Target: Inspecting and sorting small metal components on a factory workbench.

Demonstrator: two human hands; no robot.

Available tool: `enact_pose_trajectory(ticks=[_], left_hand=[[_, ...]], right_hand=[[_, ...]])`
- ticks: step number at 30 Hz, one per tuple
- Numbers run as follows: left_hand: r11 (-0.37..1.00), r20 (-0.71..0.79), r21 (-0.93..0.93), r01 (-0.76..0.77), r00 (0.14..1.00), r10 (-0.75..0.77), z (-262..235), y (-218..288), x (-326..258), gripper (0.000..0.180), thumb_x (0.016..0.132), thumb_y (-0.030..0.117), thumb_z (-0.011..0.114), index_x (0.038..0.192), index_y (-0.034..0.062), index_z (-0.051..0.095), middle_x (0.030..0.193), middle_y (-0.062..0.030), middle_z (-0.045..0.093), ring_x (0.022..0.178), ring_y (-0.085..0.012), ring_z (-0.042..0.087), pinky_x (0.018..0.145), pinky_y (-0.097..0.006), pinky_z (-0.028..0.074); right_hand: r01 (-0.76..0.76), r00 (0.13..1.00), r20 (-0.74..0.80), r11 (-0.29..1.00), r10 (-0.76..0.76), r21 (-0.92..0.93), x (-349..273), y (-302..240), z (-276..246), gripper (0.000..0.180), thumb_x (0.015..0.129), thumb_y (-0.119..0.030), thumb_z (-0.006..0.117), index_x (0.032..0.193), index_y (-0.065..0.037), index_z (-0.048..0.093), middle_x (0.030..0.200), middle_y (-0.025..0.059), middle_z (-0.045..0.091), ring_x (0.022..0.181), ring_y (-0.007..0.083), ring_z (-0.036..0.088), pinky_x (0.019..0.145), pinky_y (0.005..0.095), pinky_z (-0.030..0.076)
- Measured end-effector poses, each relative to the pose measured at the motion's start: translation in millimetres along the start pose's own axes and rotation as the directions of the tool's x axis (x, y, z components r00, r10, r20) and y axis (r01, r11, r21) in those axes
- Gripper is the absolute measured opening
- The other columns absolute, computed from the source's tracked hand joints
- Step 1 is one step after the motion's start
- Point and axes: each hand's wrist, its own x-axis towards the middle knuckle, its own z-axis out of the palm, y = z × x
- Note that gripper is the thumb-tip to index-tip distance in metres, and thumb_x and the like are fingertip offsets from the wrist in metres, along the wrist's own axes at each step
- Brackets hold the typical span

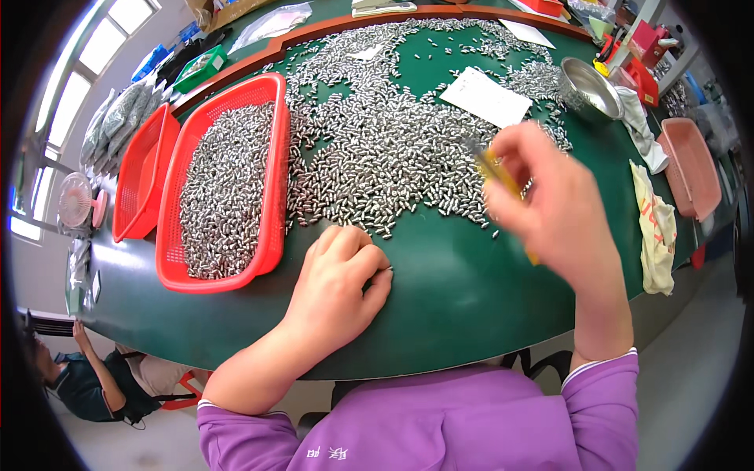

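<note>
A broad heap of small silvery metal pieces, rounded like pellets, [377, 157] covers the middle of the green table. My left hand [334, 279] rests on the table in front of the heap, fingers curled in; whatever they may hold is hidden. Above the heap's right side my right hand [550, 196] grips a slim yellow tool [505, 174] with a grey metal tip. Motion blurs this hand, and the exact kind of tool cannot be made out. Left of the heap, a red plastic basket [280, 173] is full of the same metal pieces.
Another red basket [126, 192] stands farther left. White paper [487, 97] lies on the heap. A metal bowl [589, 88], cloths [653, 228] and a pink basket [691, 169] are on the right. A brown raised rim [314, 33] bounds the far side. A person [102, 377] sits at lower left.
</note>
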Motion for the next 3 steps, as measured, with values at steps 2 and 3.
enact_pose_trajectory(ticks=[2, 3], left_hand=[[0.999, 0.047, -0.010, 0.044, 0.998, -0.043, -2, 3, 1, 0.014, 0.073, 0.005, 0.071, 0.082, 0.0043, 0.060, 0.089, -0.0096, 0.056, 0.087, -0.0295, 0.055, 0.077, -0.040, 0.046], [0.998, 0.065, 0.002, 0.060, 0.996, -0.060, -3, 6, 1, 0.015, 0.073, 0.005, 0.071, 0.082, 0.0045, 0.060, 0.089, -0.0095, 0.056, 0.087, -0.0296, 0.055, 0.077, -0.040, 0.046]], right_hand=[[0.176, 0.973, 0.150, 0.984, -0.175, 0.010, -7, 2, 16, 0.028, 0.081, -0.019, 0.068, 0.103, -0.010, 0.053, 0.088, 0.0135, 0.065, 0.081, 0.0315, 0.066, 0.072, 0.0415, 0.052], [0.239, 0.959, 0.145, 0.970, -0.244, 0.056, -12, 8, 28, 0.034, 0.078, -0.014, 0.069, 0.110, -0.011, 0.058, 0.070, 0.0027, 0.057, 0.061, 0.0162, 0.059, 0.061, 0.0314, 0.048]])
